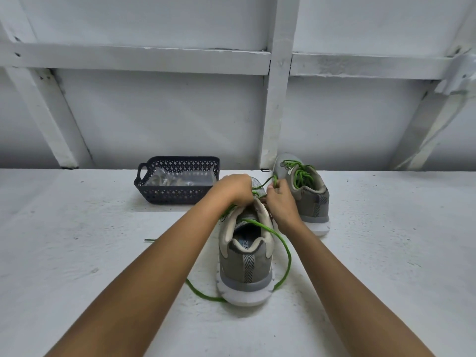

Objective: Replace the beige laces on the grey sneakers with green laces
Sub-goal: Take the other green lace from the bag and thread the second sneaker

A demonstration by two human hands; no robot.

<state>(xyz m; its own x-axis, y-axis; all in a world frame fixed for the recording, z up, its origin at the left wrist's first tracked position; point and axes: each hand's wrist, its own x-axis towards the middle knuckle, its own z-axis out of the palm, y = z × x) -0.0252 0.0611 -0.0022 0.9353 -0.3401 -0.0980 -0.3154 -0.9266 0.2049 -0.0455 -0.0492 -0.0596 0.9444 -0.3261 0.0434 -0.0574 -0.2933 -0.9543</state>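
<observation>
On the table (103, 253) the near grey sneaker (244, 258) is mid-lacing, left hand (235, 188) and right hand (279, 199) each with grip pinched on the green lace (289, 253), which likely needs threading through the upper eyelets next.

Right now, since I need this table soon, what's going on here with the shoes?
A person is lacing the near grey sneaker: the left hand and the right hand both pinch a green lace at its eyelets, and the lace's loose ends trail on the table around the heel. The far sneaker already carries green laces. A dark basket behind holds a clear bag.
</observation>
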